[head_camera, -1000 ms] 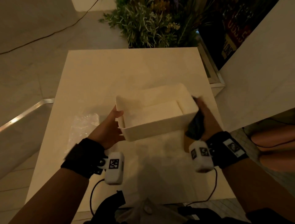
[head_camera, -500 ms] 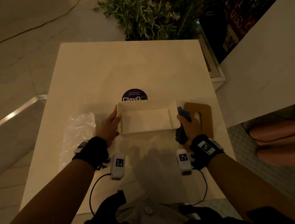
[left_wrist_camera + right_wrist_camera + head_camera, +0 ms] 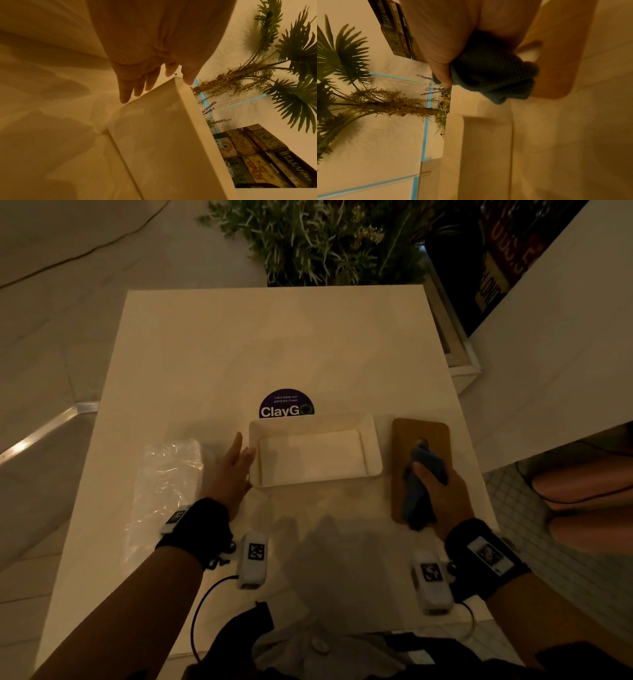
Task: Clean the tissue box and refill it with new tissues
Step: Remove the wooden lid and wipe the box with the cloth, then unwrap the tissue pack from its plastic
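Note:
A white open tissue box (image 3: 373,450) stands upright on the white table (image 3: 239,344), with a white stack of tissues (image 3: 310,460) inside. My left hand (image 3: 236,463) lies open beside the box's left end, its straight fingers (image 3: 126,93) along the box wall (image 3: 163,135) and the thumb at the rim. My right hand (image 3: 442,491) grips a dark blue cloth (image 3: 419,498) and holds it on the wooden lid (image 3: 431,436), right of the box. In the right wrist view the cloth (image 3: 489,73) bulges out of the fist over the lid (image 3: 556,54).
A crumpled clear plastic wrapper (image 3: 164,484) lies on the table left of my left hand. A round purple sticker (image 3: 286,405) peeks out behind the box. Potted plants (image 3: 325,237) stand beyond the table's far edge. A white counter (image 3: 565,337) rises at the right.
The box, tilted and lifted a second ago, has come down flat on the table. My left hand has loosened to straight fingers. My right hand has moved off the box onto the wooden lid.

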